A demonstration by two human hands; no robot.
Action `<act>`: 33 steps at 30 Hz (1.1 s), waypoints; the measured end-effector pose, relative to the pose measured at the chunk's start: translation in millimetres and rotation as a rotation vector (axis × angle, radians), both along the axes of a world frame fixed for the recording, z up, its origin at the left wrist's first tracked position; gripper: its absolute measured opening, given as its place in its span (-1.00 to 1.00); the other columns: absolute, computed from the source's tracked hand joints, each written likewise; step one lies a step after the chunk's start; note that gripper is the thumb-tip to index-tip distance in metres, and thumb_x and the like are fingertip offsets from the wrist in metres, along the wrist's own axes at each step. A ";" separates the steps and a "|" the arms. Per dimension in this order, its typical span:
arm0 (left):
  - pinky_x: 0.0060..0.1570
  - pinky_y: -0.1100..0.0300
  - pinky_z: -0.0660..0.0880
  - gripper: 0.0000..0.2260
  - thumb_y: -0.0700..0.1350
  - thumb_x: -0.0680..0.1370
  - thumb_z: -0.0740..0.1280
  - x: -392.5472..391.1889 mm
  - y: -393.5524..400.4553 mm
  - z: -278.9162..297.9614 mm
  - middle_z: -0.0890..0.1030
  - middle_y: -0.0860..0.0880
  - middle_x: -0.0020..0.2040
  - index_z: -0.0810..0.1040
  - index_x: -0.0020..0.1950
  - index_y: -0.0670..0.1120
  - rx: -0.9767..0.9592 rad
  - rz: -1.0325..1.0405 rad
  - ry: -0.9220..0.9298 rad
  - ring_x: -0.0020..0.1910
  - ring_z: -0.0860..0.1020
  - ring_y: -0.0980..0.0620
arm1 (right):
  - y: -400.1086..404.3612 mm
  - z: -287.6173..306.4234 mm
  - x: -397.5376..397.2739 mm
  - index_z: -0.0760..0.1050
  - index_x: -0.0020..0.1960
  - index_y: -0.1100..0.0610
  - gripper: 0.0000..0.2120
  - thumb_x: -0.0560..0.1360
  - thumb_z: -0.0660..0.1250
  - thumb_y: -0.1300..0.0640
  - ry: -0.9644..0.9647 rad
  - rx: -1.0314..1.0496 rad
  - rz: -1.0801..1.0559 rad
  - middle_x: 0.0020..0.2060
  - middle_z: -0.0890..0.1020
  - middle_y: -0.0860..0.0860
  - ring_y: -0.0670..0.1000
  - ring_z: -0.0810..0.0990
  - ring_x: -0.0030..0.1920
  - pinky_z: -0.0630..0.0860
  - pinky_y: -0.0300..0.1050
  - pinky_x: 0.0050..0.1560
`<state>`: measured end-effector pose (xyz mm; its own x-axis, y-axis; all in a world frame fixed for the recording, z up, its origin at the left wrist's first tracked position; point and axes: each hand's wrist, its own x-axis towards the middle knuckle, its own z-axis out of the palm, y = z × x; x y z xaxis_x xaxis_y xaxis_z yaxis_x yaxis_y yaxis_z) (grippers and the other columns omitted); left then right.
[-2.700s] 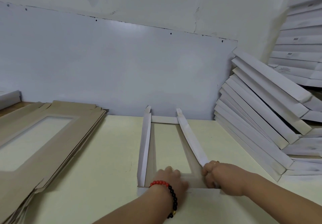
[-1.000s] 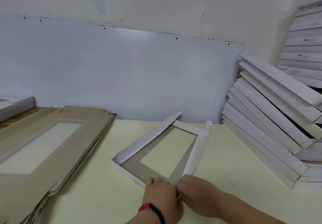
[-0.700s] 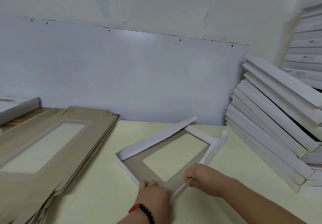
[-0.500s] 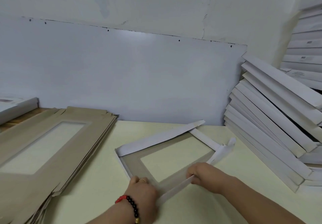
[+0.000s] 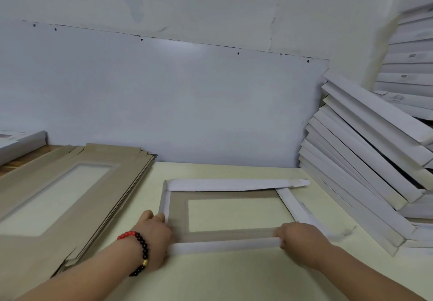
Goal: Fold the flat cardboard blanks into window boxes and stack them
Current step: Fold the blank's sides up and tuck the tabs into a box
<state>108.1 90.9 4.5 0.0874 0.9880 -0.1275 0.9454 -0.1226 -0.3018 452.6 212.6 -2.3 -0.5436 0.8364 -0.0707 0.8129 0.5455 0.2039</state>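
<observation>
A: Two hands on one item. Item 1, half-folded window box (image 5: 178, 216): lies flat on the pale tabletop (image 5: 234, 277), brown inner face up, clear window in the middle, white side flaps raised along its edges.

B: Position?

A: Centre of the tabletop, long side toward the person. The far flap (image 5: 234, 184) stands along the back edge; the near flap (image 5: 222, 245) runs between the two hands.

B: Left hand (image 5: 153, 235)?

A: At the near left corner of the box, wrist wearing a red and black bead bracelet (image 5: 138, 251), a ring on one finger. The grip is closed around the left end of the near flap, fingers curled over the corner.

B: Right hand (image 5: 300, 237)?

A: At the right end of the same flap. The grip is narrow, fingers curled on the flap end.

B: Item 2?

A: Stack of flat brown blanks (image 5: 70, 183), each with a window cutout, lying on the left part of the tabletop, well apart from the box.

B: Item 3?

A: Pile of finished white boxes (image 5: 363, 160), leaning at a slant on the right, near the box's right end. More white boxes (image 5: 412, 66) are stacked level behind them.

B: Background?

A: A grey board (image 5: 164, 101) against the wall, behind the tabletop.
</observation>
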 end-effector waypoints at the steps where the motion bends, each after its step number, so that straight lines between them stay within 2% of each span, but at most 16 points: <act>1: 0.15 0.07 0.19 -0.74 -0.09 0.45 0.17 7.1 2.8 -1.2 0.55 0.01 0.07 0.53 0.09 0.00 0.023 0.012 -0.010 0.15 0.37 -0.04 | -3.1 -2.9 -3.5 0.46 0.03 0.00 -0.77 0.50 0.09 0.19 -0.027 0.018 0.013 -0.31 0.30 -0.11 0.01 0.38 -0.20 0.15 -0.18 -0.42; 3: 0.20 0.04 0.19 -0.69 -0.12 0.47 0.17 31.6 8.7 -7.6 0.50 0.01 0.15 0.44 0.20 0.03 0.082 0.028 -0.109 0.20 0.37 -0.07 | -8.1 -6.7 -10.3 0.44 -0.02 -0.02 -0.81 0.50 0.09 0.19 -0.023 0.016 0.031 -0.36 0.24 -0.12 0.04 0.37 -0.22 0.09 -0.19 -0.44; 6: 0.23 -0.03 0.16 -0.70 -0.16 0.52 0.15 83.8 18.3 -17.3 0.47 -0.05 0.20 0.41 0.25 -0.02 0.143 -0.005 -0.236 0.24 0.35 -0.12 | -18.7 -6.1 -24.2 0.36 -0.07 -0.06 -0.85 0.50 0.11 0.18 -0.034 0.014 0.066 -0.36 0.23 -0.12 0.05 0.37 -0.22 0.08 -0.16 -0.43; 8: 0.24 -0.05 0.15 -0.71 -0.17 0.54 0.11 120.0 23.3 -20.6 0.47 -0.09 0.21 0.42 0.25 -0.05 0.155 -0.020 -0.295 0.25 0.33 -0.13 | -28.2 -6.6 -34.3 0.43 -0.02 -0.01 -0.86 0.52 0.12 0.16 -0.023 0.028 0.096 -0.29 0.39 -0.06 0.09 0.45 -0.18 0.14 -0.13 -0.39; 10: 0.24 -0.05 0.14 -0.72 -0.12 0.58 0.08 149.0 26.4 -21.9 0.49 -0.09 0.21 0.45 0.24 -0.06 0.158 -0.022 -0.359 0.25 0.34 -0.13 | -38.3 -7.9 -41.4 0.46 0.04 0.05 -0.83 0.54 0.13 0.15 0.000 0.034 0.125 -0.10 0.56 0.04 0.14 0.54 -0.09 0.21 -0.10 -0.32; 12: 0.24 -0.02 0.14 -0.72 -0.09 0.59 0.08 162.6 28.1 -21.8 0.52 -0.07 0.18 0.48 0.22 -0.05 0.156 -0.017 -0.397 0.25 0.35 -0.11 | -47.9 -5.9 -43.4 0.45 0.09 0.04 -0.81 0.55 0.11 0.17 0.019 0.019 0.140 -0.03 0.59 0.06 0.13 0.55 -0.08 0.24 -0.09 -0.31; 15: 0.23 0.00 0.13 -0.74 -0.11 0.56 0.11 154.9 29.8 -19.7 0.52 -0.06 0.15 0.51 0.17 -0.05 0.121 -0.090 -0.381 0.23 0.34 -0.10 | -57.3 2.4 -36.1 0.40 0.22 -0.03 -0.75 0.57 0.12 0.11 0.032 -0.054 0.091 0.05 0.57 0.06 0.13 0.56 0.04 0.30 -0.08 -0.23; 17: 0.17 0.02 0.14 -0.74 -0.19 0.53 0.13 139.4 31.7 -20.4 0.53 -0.04 0.12 0.51 0.14 -0.04 0.123 -0.161 -0.349 0.21 0.33 -0.09 | -62.9 8.3 -30.8 0.42 0.27 0.03 -0.72 0.57 0.16 0.07 -0.028 -0.092 0.055 0.10 0.56 0.07 0.13 0.55 0.09 0.34 -0.05 -0.13; 20: 0.15 0.04 0.15 -0.69 -0.25 0.51 0.12 115.0 38.0 -22.0 0.52 0.00 0.09 0.49 0.16 -0.01 0.161 -0.246 -0.284 0.22 0.32 -0.08 | -75.0 14.2 -31.3 0.41 0.30 0.12 -0.66 0.57 0.21 0.02 -0.063 -0.189 -0.003 0.13 0.55 0.09 0.14 0.56 0.12 0.35 -0.06 -0.08; 23: 0.11 0.05 0.15 -0.72 -0.23 0.50 0.14 98.7 44.7 -16.2 0.50 0.01 0.08 0.48 0.13 0.00 0.207 -0.245 -0.207 0.19 0.31 -0.07 | -86.3 17.9 -44.1 0.41 0.30 0.15 -0.65 0.56 0.22 0.02 0.008 -0.257 -0.054 0.09 0.54 0.11 0.10 0.55 0.08 0.34 -0.09 -0.07; 26: 0.10 0.03 0.17 -0.75 -0.18 0.49 0.17 112.2 41.2 -15.2 0.48 0.00 0.10 0.51 0.12 0.02 0.218 -0.232 -0.248 0.17 0.31 -0.08 | -96.2 16.8 -66.6 0.42 0.30 0.11 -0.63 0.53 0.25 0.02 0.139 -0.274 -0.119 0.09 0.56 0.15 0.12 0.57 0.10 0.40 -0.10 -0.05; 28: 0.12 0.02 0.19 -0.77 -0.10 0.48 0.19 130.5 35.0 -21.5 0.48 0.00 0.09 0.51 0.10 0.01 0.195 -0.249 -0.308 0.18 0.31 -0.08 | -99.3 18.6 -77.4 0.48 0.21 0.15 -0.70 0.54 0.23 0.04 0.214 -0.249 -0.123 0.07 0.59 0.15 0.13 0.58 0.10 0.43 -0.11 -0.05; 30: 0.12 0.05 0.19 -0.78 -0.06 0.48 0.19 137.3 30.4 -24.9 0.49 0.01 0.07 0.52 0.08 0.00 0.167 -0.207 -0.356 0.19 0.31 -0.08 | -96.4 21.1 -76.5 0.51 -0.12 0.18 -0.80 0.55 0.20 0.08 0.316 -0.284 -0.045 -0.19 0.58 0.12 0.11 0.57 -0.09 0.38 -0.19 -0.21; 31: 0.11 0.06 0.19 -0.81 -0.05 0.49 0.20 134.2 29.7 -25.2 0.50 0.03 0.06 0.53 0.05 0.02 0.161 -0.183 -0.367 0.19 0.31 -0.06 | -93.6 23.8 -72.2 0.44 -0.28 0.16 -0.74 0.54 0.22 0.08 0.369 -0.331 0.006 -0.34 0.51 0.09 0.07 0.51 -0.22 0.30 -0.25 -0.31; 32: 0.10 0.08 0.19 -0.83 -0.06 0.51 0.20 128.3 29.8 -24.8 0.51 0.06 0.05 0.54 0.03 0.04 0.158 -0.169 -0.371 0.18 0.31 -0.04 | -91.1 29.3 -65.3 0.41 -0.31 0.16 -0.72 0.52 0.26 0.06 0.435 -0.417 0.041 -0.39 0.48 0.08 0.03 0.46 -0.28 0.28 -0.27 -0.32; 33: 0.10 0.09 0.19 -0.83 -0.09 0.51 0.20 121.1 30.4 -24.4 0.51 0.08 0.05 0.55 0.03 0.04 0.156 -0.160 -0.376 0.18 0.30 -0.02 | -87.2 33.9 -56.4 0.49 -0.20 0.16 -0.78 0.49 0.32 0.01 0.472 -0.502 0.052 -0.31 0.56 0.07 0.00 0.50 -0.24 0.35 -0.27 -0.23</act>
